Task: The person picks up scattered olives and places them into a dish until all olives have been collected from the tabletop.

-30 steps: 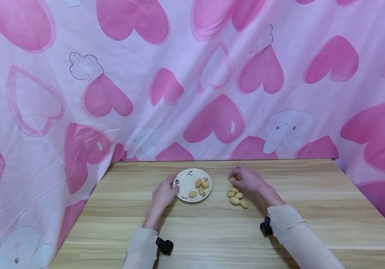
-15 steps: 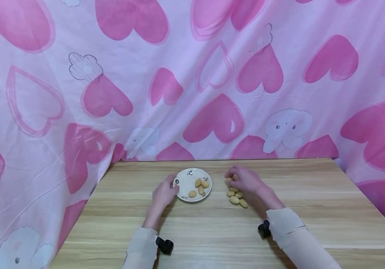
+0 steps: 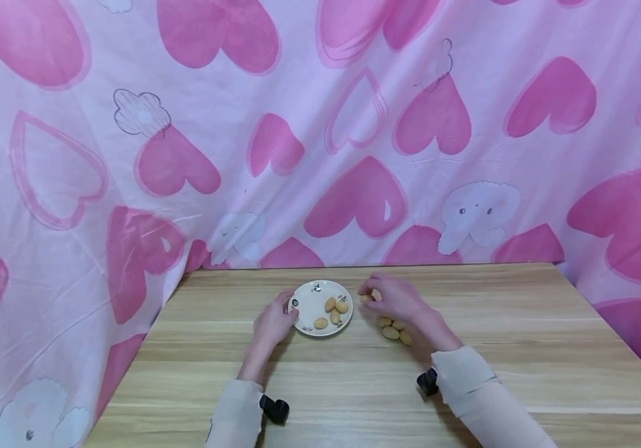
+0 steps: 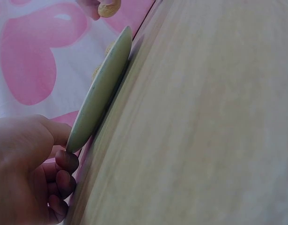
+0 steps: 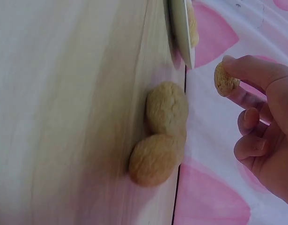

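My left hand (image 3: 272,322) grips the left rim of a small white plate (image 3: 310,303) with dark printed marks, thumb over the edge and fingers below. Several small tan oval pieces, nut-like or biscuit-like, lie on the plate's right and front parts, one of them an oval piece (image 3: 320,323) near the front. My right hand (image 3: 401,302) pinches another tan oval piece (image 5: 225,79) between thumb and fingertips, raised just right of the plate. Under the right wrist, a group of similar oval pieces (image 3: 391,333) rests on the table, partly hidden by the hand.
The wooden table (image 3: 343,392) ends at a pink hanging cloth (image 3: 298,205) with heart prints, close behind the plate. A black wrist camera (image 3: 274,410) is strapped to the left wrist, and another black camera (image 3: 427,382) to the right.
My right hand has moved left from above the group of pieces toward the plate, carrying one oval piece. My left hand and the plate have stayed put.
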Action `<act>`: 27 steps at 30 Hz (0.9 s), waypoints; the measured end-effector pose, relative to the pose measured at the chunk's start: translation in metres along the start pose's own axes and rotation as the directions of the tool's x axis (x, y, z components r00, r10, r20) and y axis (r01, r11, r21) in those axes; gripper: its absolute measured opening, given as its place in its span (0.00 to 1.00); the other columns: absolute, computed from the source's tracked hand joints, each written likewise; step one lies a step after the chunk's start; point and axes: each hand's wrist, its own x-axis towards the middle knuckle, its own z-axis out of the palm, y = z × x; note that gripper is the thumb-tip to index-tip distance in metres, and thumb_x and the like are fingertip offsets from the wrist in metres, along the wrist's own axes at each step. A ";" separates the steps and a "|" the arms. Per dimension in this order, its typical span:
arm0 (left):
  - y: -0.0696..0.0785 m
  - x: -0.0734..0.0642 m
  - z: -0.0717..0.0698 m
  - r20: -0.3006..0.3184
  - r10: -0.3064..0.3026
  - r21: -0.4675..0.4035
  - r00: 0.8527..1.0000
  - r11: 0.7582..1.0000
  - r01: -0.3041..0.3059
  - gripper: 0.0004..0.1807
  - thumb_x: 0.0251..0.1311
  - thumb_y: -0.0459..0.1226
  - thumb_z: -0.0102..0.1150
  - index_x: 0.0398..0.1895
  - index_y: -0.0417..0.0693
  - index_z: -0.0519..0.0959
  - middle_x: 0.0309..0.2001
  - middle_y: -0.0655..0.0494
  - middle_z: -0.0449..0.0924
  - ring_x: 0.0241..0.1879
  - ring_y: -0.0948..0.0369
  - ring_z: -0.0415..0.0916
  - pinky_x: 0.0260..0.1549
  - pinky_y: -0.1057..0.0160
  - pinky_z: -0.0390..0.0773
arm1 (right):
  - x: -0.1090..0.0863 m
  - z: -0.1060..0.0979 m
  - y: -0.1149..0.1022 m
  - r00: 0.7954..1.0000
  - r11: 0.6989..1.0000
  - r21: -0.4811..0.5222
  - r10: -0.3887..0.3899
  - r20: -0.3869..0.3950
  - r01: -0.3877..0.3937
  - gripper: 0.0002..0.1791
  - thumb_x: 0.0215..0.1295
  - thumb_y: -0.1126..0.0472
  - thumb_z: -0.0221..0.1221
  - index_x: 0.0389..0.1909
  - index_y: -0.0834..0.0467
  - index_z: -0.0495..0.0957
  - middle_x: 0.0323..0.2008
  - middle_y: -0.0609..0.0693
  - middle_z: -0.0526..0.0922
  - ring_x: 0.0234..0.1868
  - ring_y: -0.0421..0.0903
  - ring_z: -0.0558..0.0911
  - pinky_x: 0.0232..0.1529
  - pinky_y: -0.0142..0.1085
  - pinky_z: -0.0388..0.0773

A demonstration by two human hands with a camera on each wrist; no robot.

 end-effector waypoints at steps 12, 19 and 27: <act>0.000 -0.001 0.000 0.003 0.000 -0.004 1.000 1.000 0.000 0.29 0.59 0.41 0.62 0.66 0.53 0.74 0.28 0.57 0.76 0.29 0.59 0.72 0.31 0.58 0.69 | 0.013 0.006 -0.027 0.999 0.999 0.027 -0.021 0.037 0.020 0.11 0.61 0.55 0.67 0.44 0.48 0.85 0.41 0.43 0.81 0.37 0.47 0.79 0.35 0.36 0.72; 0.000 0.000 -0.001 0.012 -0.009 0.002 1.000 1.000 0.009 0.29 0.59 0.41 0.62 0.67 0.53 0.73 0.29 0.56 0.76 0.29 0.59 0.72 0.32 0.57 0.70 | 0.022 0.015 -0.037 0.998 0.998 0.033 -0.050 0.044 0.049 0.11 0.59 0.55 0.67 0.44 0.47 0.86 0.41 0.41 0.81 0.37 0.44 0.79 0.37 0.37 0.72; 0.000 0.001 -0.001 -0.002 0.001 -0.009 1.000 1.000 -0.001 0.29 0.59 0.41 0.61 0.66 0.52 0.74 0.28 0.56 0.76 0.29 0.59 0.72 0.32 0.56 0.70 | 0.029 0.023 -0.044 0.995 0.997 0.005 -0.082 0.047 0.082 0.11 0.58 0.53 0.68 0.43 0.45 0.86 0.38 0.39 0.79 0.36 0.40 0.79 0.37 0.34 0.73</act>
